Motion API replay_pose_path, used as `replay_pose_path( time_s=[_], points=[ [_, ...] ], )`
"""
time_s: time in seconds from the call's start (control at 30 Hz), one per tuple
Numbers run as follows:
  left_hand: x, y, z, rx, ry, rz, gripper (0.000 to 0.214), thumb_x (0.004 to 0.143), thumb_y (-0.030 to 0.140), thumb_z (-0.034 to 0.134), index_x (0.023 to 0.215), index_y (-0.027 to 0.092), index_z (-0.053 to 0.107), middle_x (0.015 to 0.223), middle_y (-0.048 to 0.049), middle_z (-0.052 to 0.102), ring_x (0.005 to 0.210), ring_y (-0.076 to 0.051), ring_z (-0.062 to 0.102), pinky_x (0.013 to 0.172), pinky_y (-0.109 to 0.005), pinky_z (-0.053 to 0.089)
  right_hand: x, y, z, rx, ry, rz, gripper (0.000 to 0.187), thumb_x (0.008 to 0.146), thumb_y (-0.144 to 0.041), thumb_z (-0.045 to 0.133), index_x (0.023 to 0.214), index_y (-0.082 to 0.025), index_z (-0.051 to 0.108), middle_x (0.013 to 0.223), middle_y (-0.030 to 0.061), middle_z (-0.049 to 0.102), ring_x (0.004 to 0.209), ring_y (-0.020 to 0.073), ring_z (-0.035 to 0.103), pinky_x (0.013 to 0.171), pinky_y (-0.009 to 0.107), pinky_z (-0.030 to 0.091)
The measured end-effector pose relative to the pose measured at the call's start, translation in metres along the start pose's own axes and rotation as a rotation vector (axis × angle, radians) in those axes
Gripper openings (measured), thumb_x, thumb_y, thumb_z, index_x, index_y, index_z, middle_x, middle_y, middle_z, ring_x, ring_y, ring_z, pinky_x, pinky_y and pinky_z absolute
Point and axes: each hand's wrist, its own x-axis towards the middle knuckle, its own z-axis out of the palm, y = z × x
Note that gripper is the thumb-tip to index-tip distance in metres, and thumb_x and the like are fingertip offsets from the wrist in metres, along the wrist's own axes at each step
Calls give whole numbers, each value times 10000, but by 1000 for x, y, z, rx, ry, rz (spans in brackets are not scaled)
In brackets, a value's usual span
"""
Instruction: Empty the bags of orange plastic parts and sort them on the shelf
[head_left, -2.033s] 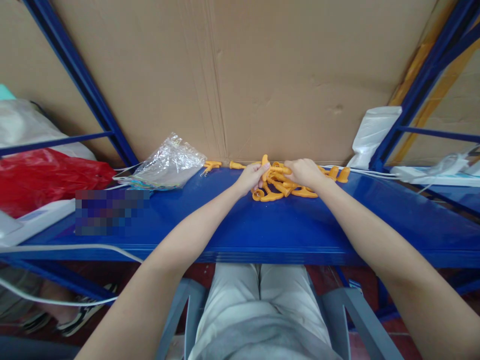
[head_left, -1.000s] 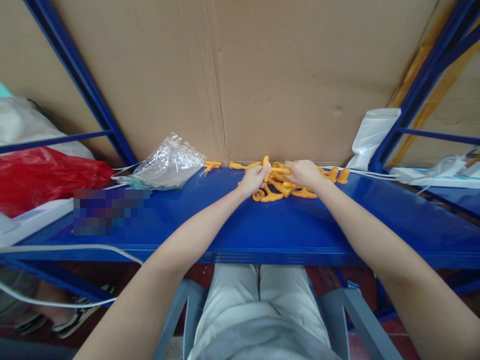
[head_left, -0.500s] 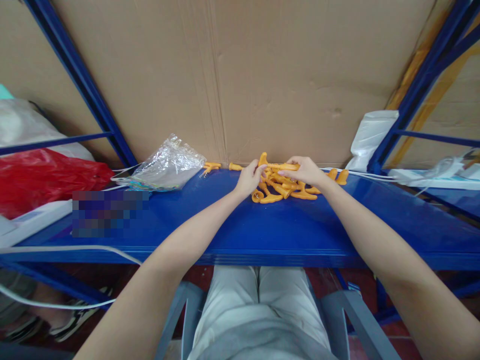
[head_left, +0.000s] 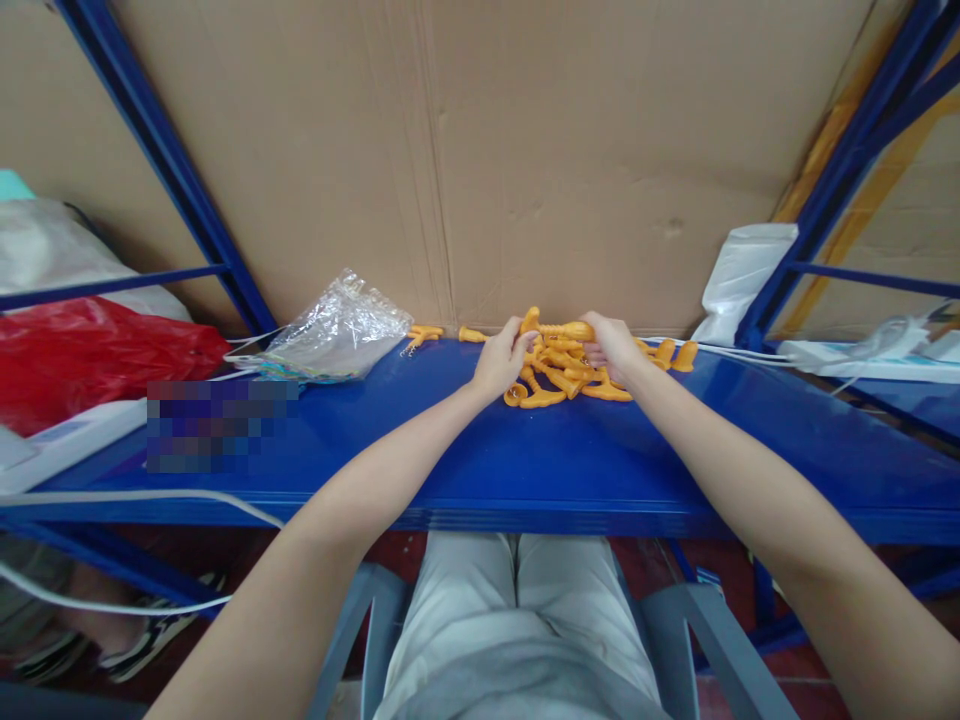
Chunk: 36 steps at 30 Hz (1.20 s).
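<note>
A heap of several small orange plastic pieces [head_left: 559,375] lies at the back of the blue shelf [head_left: 525,460], against the cardboard wall. My left hand [head_left: 502,362] and my right hand [head_left: 611,347] are both closed on the ends of one long orange piece [head_left: 559,329], held just above the heap. Two loose orange pieces [head_left: 424,332] lie a little to the left, and a few more [head_left: 673,353] sit to the right of my right hand.
A crumpled clear plastic bag [head_left: 337,328] lies on the shelf's left. A red bag [head_left: 82,355] and white cables [head_left: 135,495] are at far left. A white bag [head_left: 742,270] leans on the right blue post. Someone's shoes [head_left: 161,628] show under the shelf.
Both hands lifted slightly off the heap and now hold one orange piece between them; my right hand has turned and closed tighter on its end.
</note>
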Motion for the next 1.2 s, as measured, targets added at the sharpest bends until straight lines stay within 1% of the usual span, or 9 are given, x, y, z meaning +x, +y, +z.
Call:
replay_pose_path(
  time_s=[0.1,0.2,0.33,0.57,0.67,0.8,0.97,1.07,1.2],
  points=[
    [0,-4,-1,69,-21,49,154,987,245,521,837,209,533,675,10,616,661,-139,612,682,-239,431,-1,-1,3,-2,114,-100,278,878,-441,467,712,-273,319,497,-90,190,421,97,177,424,261,199],
    [1,-12,-1,151,-44,104,144,1003,310,489,908,213,538,685,5,611,664,-161,616,678,-260,444,-1,0,6,-1,151,-146,297,882,-424,478,699,-270,302,511,-82,197,427,95,192,426,266,218],
    [1,-21,-1,265,-80,152,212,1027,384,401,1018,214,527,749,-19,652,708,-198,658,684,-294,488,-1,2,9,137,206,-172,350,845,-345,547,649,-265,268,516,-77,211,445,91,194,433,261,211],
    [1,-19,-3,378,-124,174,334,1050,417,274,1038,194,523,805,-73,697,741,-235,698,718,-351,526,-1,2,11,129,308,-266,380,834,-261,546,603,-247,245,552,-61,206,502,96,196,456,260,174],
    [1,-18,-4,408,-121,177,365,1058,421,258,1062,185,537,828,-85,715,754,-235,710,714,-346,526,-3,-1,9,171,241,-191,366,867,-314,549,636,-252,272,537,-69,225,473,91,194,452,259,176],
    [2,-20,-6,500,-138,222,367,1060,413,297,1155,161,546,877,-96,732,805,-238,725,696,-321,517,-6,-7,3,208,88,8,306,913,-397,483,697,-260,317,477,-70,291,427,94,181,424,246,157],
    [2,-16,-10,603,-182,302,315,1051,363,375,1178,151,569,967,-113,738,905,-237,734,718,-293,513,-11,-12,1,150,-23,193,293,934,-338,372,658,-259,319,424,-48,307,406,96,154,398,241,115],
    [2,-14,-11,625,-194,315,319,1052,354,383,1206,142,565,979,-121,737,917,-237,736,719,-290,512,-14,-14,4,126,35,168,299,911,-255,402,631,-264,296,413,-63,255,410,90,141,404,241,95],
    [2,-18,-11,610,-174,347,335,1052,364,361,1203,141,561,936,-108,735,882,-238,738,710,-297,515,-13,-14,10,122,206,34,346,898,-167,430,596,-256,286,458,-66,253,426,89,206,425,253,132]
  ],
)
